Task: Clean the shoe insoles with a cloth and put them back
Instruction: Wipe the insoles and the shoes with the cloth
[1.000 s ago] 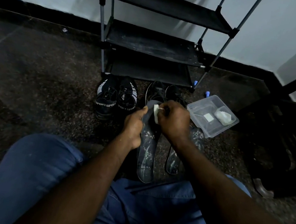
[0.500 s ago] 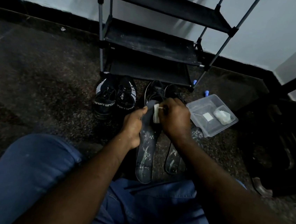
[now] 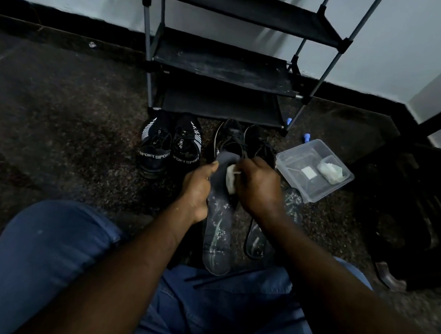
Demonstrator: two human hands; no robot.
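My left hand (image 3: 197, 191) grips a long grey insole (image 3: 217, 234) at its left edge, near the toe end; the heel end points toward my lap. My right hand (image 3: 259, 188) pinches a small white cloth (image 3: 230, 178) and presses it on the upper part of that insole. A second insole (image 3: 261, 233) lies on the floor to the right, partly hidden under my right forearm. Just beyond my hands stands a pair of black lace-up shoes (image 3: 243, 143).
A second black pair marked SPORT (image 3: 168, 145) stands to the left. A clear plastic tub (image 3: 313, 168) with another white cloth sits on the right. A black shoe rack (image 3: 224, 66) stands against the wall behind. Dark furniture (image 3: 413, 214) fills the right side.
My right hand has shifted the cloth slightly along the insole's toe end. My left hand keeps its hold in nearly the same place.
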